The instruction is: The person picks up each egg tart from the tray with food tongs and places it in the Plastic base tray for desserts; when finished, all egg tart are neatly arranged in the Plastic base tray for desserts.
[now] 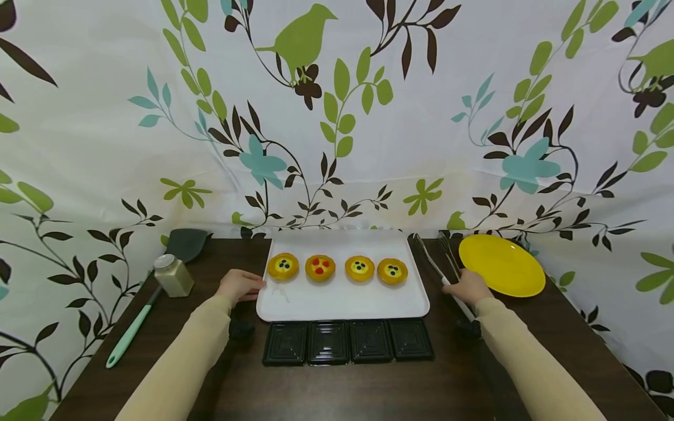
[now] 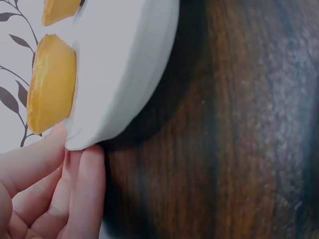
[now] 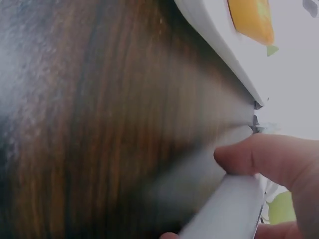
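Observation:
A white tray carries several round yellow tarts in a row. One tart has red fruit pieces on top; the others, such as the leftmost tart, have dark berries. My left hand pinches the tray's left rim, thumb above and fingers below in the left wrist view. To the right of the tray, my right hand grips a pair of metal tongs. Their pale grey handle lies under the thumb in the right wrist view; the other fingers are mostly hidden.
Several black square plastic trays line up before the white tray. A yellow plate lies at the right. On the left, a shaker jar stands by a spatula with a mint handle. A patterned curtain hangs behind the table.

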`<state>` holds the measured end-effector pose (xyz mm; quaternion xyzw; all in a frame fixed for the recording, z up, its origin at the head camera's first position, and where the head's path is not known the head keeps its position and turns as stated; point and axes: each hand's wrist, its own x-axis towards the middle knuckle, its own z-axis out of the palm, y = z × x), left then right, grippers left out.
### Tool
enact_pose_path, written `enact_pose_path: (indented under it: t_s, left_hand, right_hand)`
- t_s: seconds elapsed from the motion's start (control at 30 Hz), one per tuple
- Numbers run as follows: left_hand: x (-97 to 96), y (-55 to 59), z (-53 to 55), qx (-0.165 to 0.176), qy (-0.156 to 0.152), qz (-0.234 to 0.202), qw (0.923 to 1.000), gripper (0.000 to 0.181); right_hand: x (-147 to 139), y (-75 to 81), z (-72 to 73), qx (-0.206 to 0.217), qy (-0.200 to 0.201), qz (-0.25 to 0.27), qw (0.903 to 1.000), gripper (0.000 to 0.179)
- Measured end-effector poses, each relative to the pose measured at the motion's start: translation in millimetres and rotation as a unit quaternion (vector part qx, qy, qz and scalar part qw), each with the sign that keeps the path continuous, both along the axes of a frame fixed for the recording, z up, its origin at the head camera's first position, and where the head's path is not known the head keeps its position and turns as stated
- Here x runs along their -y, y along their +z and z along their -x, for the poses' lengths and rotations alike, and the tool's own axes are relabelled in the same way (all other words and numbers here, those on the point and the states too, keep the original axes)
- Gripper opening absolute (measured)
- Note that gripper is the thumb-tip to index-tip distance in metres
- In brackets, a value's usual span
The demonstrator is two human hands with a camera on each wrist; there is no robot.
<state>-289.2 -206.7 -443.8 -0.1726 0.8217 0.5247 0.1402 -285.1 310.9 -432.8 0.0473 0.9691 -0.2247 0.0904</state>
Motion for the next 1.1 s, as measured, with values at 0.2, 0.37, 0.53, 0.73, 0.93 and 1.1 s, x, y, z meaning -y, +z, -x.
enact_pose_path:
  t_s: [0.2, 0.37, 0.53, 0.73, 0.93, 1.1]
  left_hand:
    - [-1.0, -2.1, 1.3, 0.003, 0.006, 0.012, 0.9999, 0.035]
    - [-1.9, -4.5, 3.5, 0.01, 0.011, 0.023, 0.9996, 0.035]
    - [-2.3, -5.2, 4.6, 0.012, 0.014, 0.031, 0.9994, 0.032]
    - [-4.7, -5.0, 4.8, 0.007, 0.011, 0.038, 0.9992, 0.031]
    - [-5.4, -5.8, 5.0, 0.004, 0.003, 0.046, 0.9989, 0.03]
    - [-5.4, -4.3, 3.2, 0.002, 0.003, 0.062, 0.9981, 0.029]
  right_hand:
    - [-10, 2.6, -6.4, -0.006, -0.023, 0.0, 0.9997, 0.078]
    - [-22, 2.4, -15.7, -0.026, -0.041, 0.02, 0.9986, 0.08]
    - [-35, 7.6, -25.9, -0.073, -0.013, 0.018, 0.9971, 0.078]
    - [-47, 19.6, -48.8, -0.098, -0.003, 0.033, 0.9946, 0.081]
    - [-49, 22.6, -71.6, -0.11, 0.023, 0.035, 0.993, 0.084]
    - [-45, 21.6, -82.3, -0.121, 0.069, 0.025, 0.99, 0.082]
